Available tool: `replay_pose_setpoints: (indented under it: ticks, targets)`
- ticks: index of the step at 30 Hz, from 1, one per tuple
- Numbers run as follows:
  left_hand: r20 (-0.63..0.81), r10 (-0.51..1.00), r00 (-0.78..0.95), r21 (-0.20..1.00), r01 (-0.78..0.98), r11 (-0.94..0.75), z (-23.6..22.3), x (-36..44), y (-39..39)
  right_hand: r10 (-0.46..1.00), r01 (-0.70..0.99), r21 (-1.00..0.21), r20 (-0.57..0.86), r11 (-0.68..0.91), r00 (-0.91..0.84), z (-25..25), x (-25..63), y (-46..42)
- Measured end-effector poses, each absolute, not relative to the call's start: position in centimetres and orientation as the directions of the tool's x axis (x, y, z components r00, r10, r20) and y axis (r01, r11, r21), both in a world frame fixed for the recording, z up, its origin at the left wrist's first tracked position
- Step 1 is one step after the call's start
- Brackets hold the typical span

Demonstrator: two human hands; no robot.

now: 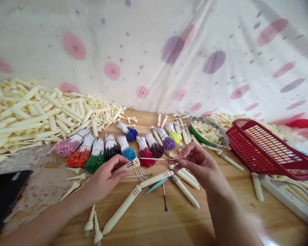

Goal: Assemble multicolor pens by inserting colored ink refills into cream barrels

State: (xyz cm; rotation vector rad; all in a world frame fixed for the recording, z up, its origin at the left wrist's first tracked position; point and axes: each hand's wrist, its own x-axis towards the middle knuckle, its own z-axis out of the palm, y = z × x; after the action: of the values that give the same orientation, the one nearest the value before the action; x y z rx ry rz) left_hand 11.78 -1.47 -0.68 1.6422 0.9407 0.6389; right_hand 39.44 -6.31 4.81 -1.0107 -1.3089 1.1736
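Note:
My left hand (pixel 106 177) is closed around a cream pen barrel piece (pixel 128 165), its open end facing right. My right hand (pixel 197 162) pinches a thin pen refill (pixel 156 159) and holds it level, its tip at the barrel's opening. Below the hands lie several cream pen barrels (pixel 122 209), a loose purple refill (pixel 164 196) and a teal refill (pixel 156 185) on the wooden table (pixel 169 225). Behind the hands stands a row of bundled refills in many colours (pixel 110 148).
A big heap of cream barrel parts (pixel 36 112) fills the left. A green bowl of small rings (pixel 207 131) and a red plastic basket (pixel 267 148) sit at the right. A dark phone (pixel 2 198) lies at the left edge. A flowered cloth (pixel 154 51) hangs behind.

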Motion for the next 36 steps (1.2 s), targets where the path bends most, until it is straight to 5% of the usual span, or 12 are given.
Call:
replay_pose_setpoints:
  ticks: [22,27,32,36]
  targets:
    - [-0.012,0.809,0.588,0.906,0.349,-0.24,-0.8,10.7,-1.9,0.932,-0.239,-0.96,-0.051,-0.144,-0.359,4.4,35.4,-4.5]
    - [-0.044,0.806,0.591,0.914,0.349,-0.206,-0.7,10.8,-2.2,0.952,-0.068,-0.995,-0.051,-0.075,-0.303,3.6,33.3,-4.9]
    - [-0.043,0.838,0.544,0.915,0.358,-0.186,-0.9,11.0,-2.5,0.984,0.317,-0.935,0.121,0.157,-0.13,2.7,32.0,-5.8]
    - [-0.028,0.853,0.522,0.912,0.363,-0.192,-0.7,11.1,-2.5,0.978,0.378,-0.902,0.192,0.208,-0.08,2.3,31.6,-5.9]
